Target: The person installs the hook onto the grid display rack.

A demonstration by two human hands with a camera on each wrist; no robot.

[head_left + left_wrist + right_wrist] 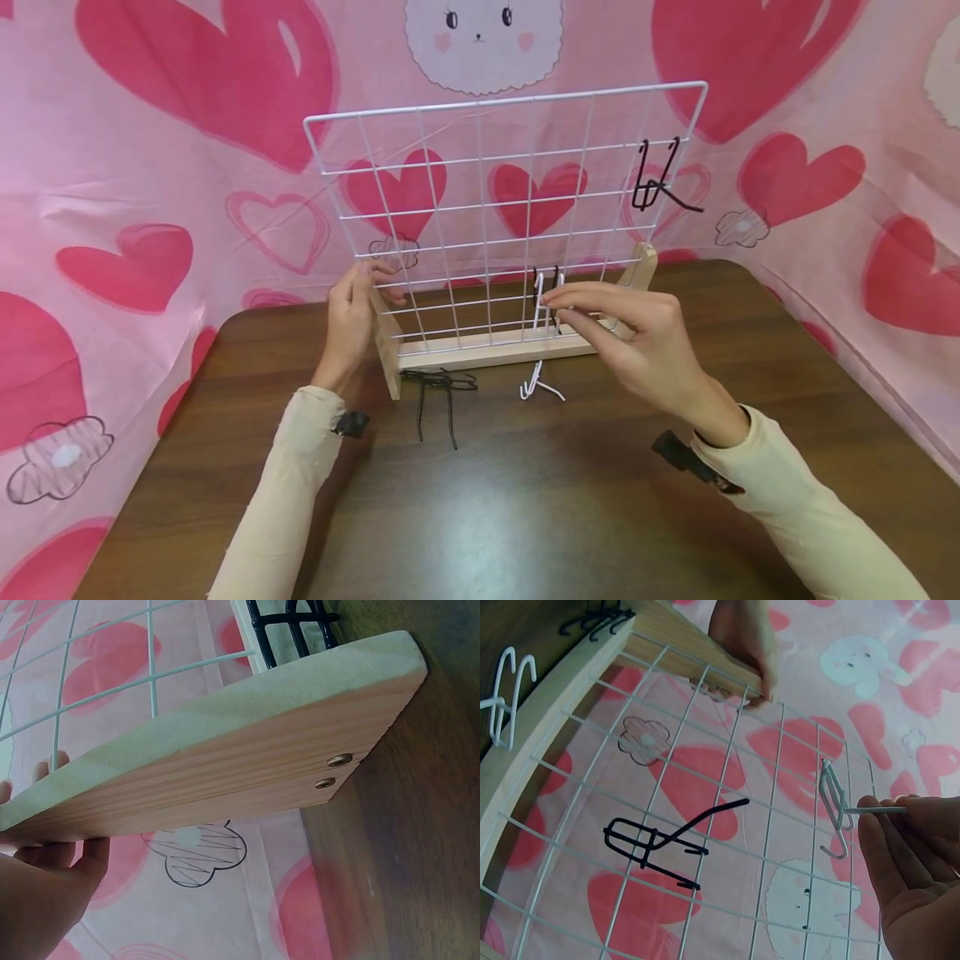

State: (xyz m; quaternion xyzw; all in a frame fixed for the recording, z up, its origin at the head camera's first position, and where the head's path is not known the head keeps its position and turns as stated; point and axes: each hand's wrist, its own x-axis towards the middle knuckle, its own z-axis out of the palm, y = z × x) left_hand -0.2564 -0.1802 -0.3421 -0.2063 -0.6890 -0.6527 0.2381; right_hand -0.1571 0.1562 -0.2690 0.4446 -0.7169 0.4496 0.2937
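Note:
A white wire grid panel (483, 250) stands in a wooden base, leaning back. My left hand (352, 312) grips its left wooden side piece (225, 765), thumb on one side and fingertips past the other edge. My right hand (637, 329) pinches the straight prong of a white double-wire hook (845, 812) between thumb and fingers. That hook is held in front of the grid. One black hook (652, 842) hangs low on the wires, partly behind the white hook in the head view. Another black hook (654, 187) hangs at the upper right.
Several black hooks (441, 380) lie tangled on the brown table (480, 517) by the base's left end. A second white hook (537, 385) lies in front of the base's wooden bar (502, 352). Pink heart-patterned cloth (270, 225) hangs behind and at the sides.

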